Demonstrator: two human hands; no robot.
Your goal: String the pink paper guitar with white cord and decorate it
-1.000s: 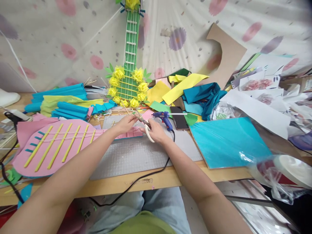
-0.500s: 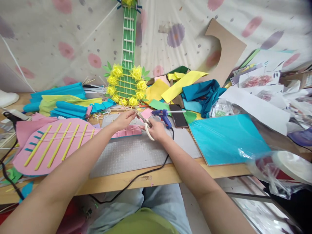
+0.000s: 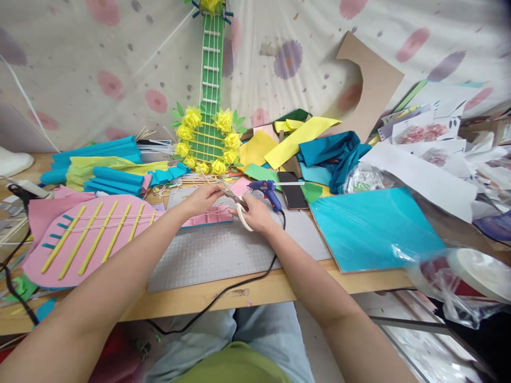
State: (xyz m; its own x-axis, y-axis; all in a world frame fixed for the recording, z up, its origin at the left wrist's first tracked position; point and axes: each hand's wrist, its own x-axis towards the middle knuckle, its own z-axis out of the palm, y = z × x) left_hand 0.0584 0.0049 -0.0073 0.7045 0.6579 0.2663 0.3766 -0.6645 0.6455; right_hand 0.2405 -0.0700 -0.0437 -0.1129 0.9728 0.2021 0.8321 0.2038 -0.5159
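Note:
My right hand (image 3: 256, 213) grips scissors (image 3: 242, 219) with white handles, their metal blades pointing up and left. The blade tips lie right beside the fingers of my left hand (image 3: 203, 199), which are pinched together; what they hold is too small to tell. Below both hands lies a flat pink paper guitar body (image 3: 91, 242) with yellow and teal strips, and its pink neck (image 3: 211, 215) reaches under my hands. Pale strings (image 3: 107, 223) run across the body towards my left hand. A blue glue gun (image 3: 266, 191) rests just beyond my right hand.
A green paper guitar (image 3: 210, 96) with yellow flowers leans at the back. To the right are a phone (image 3: 294, 191), a blue board (image 3: 375, 231) and a plastic-wrapped roll (image 3: 475, 274). A black cord (image 3: 239, 284) crosses the grey cutting mat (image 3: 199, 260).
The whole view has shifted very slightly. Both hands and the scissors stay almost in place, with the blades still by the left fingers.

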